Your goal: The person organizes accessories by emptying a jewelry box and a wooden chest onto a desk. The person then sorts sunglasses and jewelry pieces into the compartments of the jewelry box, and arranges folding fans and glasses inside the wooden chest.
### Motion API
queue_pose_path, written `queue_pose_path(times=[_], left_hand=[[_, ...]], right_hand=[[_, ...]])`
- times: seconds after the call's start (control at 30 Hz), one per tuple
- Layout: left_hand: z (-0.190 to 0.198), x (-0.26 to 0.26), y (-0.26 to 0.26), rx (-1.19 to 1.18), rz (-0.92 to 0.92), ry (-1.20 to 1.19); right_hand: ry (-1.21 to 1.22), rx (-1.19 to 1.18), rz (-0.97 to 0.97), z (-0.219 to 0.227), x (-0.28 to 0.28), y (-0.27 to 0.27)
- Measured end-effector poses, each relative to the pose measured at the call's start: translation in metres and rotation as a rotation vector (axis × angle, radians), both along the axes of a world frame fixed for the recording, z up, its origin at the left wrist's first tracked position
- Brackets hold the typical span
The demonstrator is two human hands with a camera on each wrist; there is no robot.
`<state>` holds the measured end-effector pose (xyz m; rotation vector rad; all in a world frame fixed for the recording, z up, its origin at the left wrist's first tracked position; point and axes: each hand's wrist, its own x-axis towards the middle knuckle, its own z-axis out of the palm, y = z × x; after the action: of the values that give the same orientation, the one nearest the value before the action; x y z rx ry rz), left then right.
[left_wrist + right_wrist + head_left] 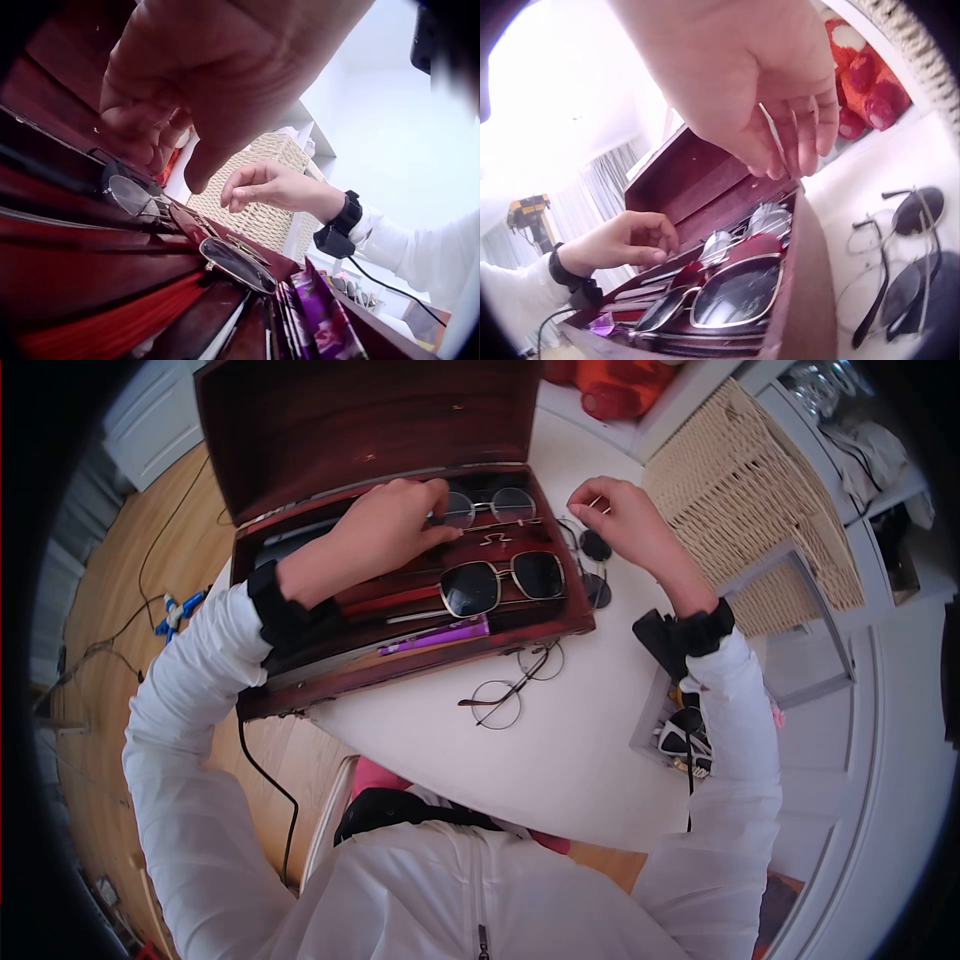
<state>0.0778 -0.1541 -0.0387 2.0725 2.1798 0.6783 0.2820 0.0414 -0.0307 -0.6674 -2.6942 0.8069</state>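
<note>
A dark red wooden box (415, 670) stands with its lid (365, 430) raised. Inside it lie clear-lensed glasses (490, 508) and, nearer me, large gold-rimmed sunglasses (503, 584). My left hand (385, 525) hovers over the box beside the clear glasses, fingers bent loosely; the left wrist view shows nothing gripped. My right hand (625, 525) is raised past the box's right end, its fingers loosely curved with nothing visible held. Below it on the table lie dark round sunglasses (919, 214) and thin-framed glasses. Folded round glasses (497, 703) lie in front of the box.
A white table (590, 740) carries the box. At right stand a woven basket (750, 500) and a lidded container (650, 730) with more sunglasses inside. A purple patterned item (435, 636) lies along the box's front. A red plush toy (620, 388) sits behind.
</note>
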Motion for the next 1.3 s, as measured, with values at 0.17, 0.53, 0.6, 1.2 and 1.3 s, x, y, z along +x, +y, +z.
queue_pose_path(times=[0.17, 0.53, 0.6, 1.2, 1.3], left_hand=[[0.029, 0.014, -0.003, -0.028, -0.022, -0.02], [0.046, 0.032, 0.012, -0.046, -0.133, -0.26], [0.046, 0.035, 0.017, -0.129, -0.105, -0.481], [0.074, -0.019, -0.031, -0.103, -0.18, -1.152], [0.075, -0.048, -0.053, 0.064, 0.162, -0.518]], right_hand=[[-0.497, 0.093, -0.248, -0.007, 0.028, 0.02], [-0.432, 0.339, -0.275, -0.036, 0.069, 0.035], [-0.22, 0.206, -0.321, 0.013, 0.078, 0.007], [0.581, -0.562, 0.311, 0.065, -0.061, -0.072], [0.583, -0.79, 0.453, 0.06, -0.071, -0.061]])
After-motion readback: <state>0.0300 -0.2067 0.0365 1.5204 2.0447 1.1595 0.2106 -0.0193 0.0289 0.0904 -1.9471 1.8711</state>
